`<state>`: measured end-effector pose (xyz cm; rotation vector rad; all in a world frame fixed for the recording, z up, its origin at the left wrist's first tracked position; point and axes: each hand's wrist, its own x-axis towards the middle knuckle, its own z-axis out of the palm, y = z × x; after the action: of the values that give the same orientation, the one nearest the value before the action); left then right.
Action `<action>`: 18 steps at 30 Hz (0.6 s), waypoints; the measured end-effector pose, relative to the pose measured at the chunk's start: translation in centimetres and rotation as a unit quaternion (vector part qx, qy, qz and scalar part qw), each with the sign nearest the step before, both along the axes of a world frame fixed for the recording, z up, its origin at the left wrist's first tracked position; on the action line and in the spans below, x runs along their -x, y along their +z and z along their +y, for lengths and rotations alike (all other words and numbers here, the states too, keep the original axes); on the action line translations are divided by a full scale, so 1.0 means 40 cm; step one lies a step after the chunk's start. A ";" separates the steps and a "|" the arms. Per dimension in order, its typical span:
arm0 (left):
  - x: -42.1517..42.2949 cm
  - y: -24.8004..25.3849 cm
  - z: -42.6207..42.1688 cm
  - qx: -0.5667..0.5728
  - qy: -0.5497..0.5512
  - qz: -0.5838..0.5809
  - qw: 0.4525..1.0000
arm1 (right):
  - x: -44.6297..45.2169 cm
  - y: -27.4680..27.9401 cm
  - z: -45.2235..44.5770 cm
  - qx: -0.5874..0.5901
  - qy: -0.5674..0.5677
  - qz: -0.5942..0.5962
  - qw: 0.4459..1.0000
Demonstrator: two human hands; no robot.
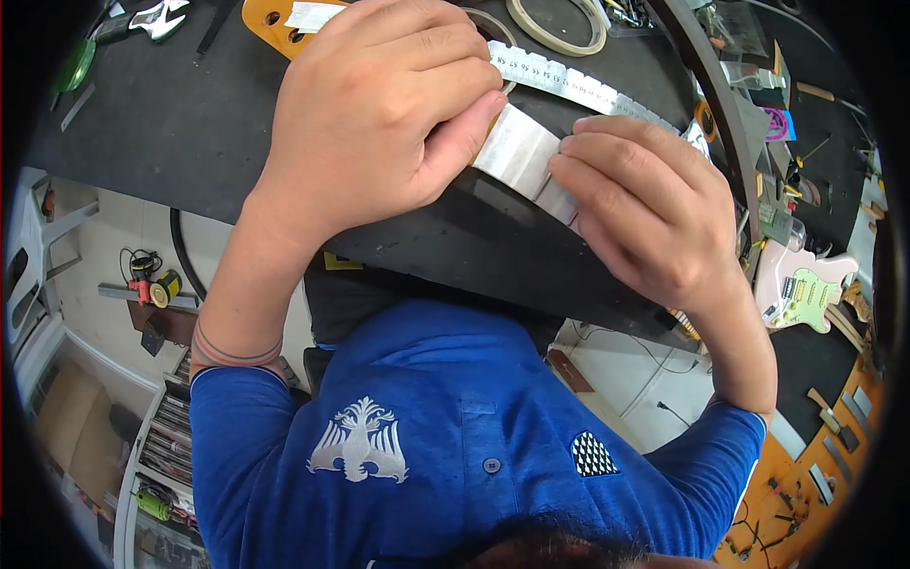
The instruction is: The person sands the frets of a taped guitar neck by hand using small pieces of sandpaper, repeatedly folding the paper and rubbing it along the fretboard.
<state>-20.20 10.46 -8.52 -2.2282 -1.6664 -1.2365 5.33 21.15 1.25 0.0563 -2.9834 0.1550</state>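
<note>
It's a workshop, b/c there's a wrench point(157, 21), tape roll point(571, 48), long ruler point(580, 88) & pink guitar point(804, 292) w/ tools about.

Left hand point(384, 109) curled palm-down, right hand point(654, 194) bent, fingers together, bare forearms point(261, 284) extended forward

Orange piece point(267, 36): rounded end with dark holes, white tape point(311, 16) on its face; extends toward 10 o'clock from beneath the left fingers point(464, 137). White strip point(517, 152): banded crosswise, sloping toward 4 o'clock, pinched by the right fingers point(607, 171).
</note>
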 end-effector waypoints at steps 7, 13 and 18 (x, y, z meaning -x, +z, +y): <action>0.002 -0.001 0.002 -0.003 0.004 0.002 1.000 | -0.012 0.004 -0.007 0.010 -0.001 -0.017 1.000; 0.003 0.004 0.001 0.001 0.008 0.009 1.000 | -0.015 -0.007 -0.021 0.000 0.017 0.010 1.000; 0.004 0.004 0.003 -0.001 0.007 0.015 1.000 | -0.009 0.007 0.011 -0.012 0.002 0.005 1.000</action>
<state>-20.37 10.56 -8.37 -2.2192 -1.6652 -1.1956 5.71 21.57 1.53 0.0661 -2.9752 0.1196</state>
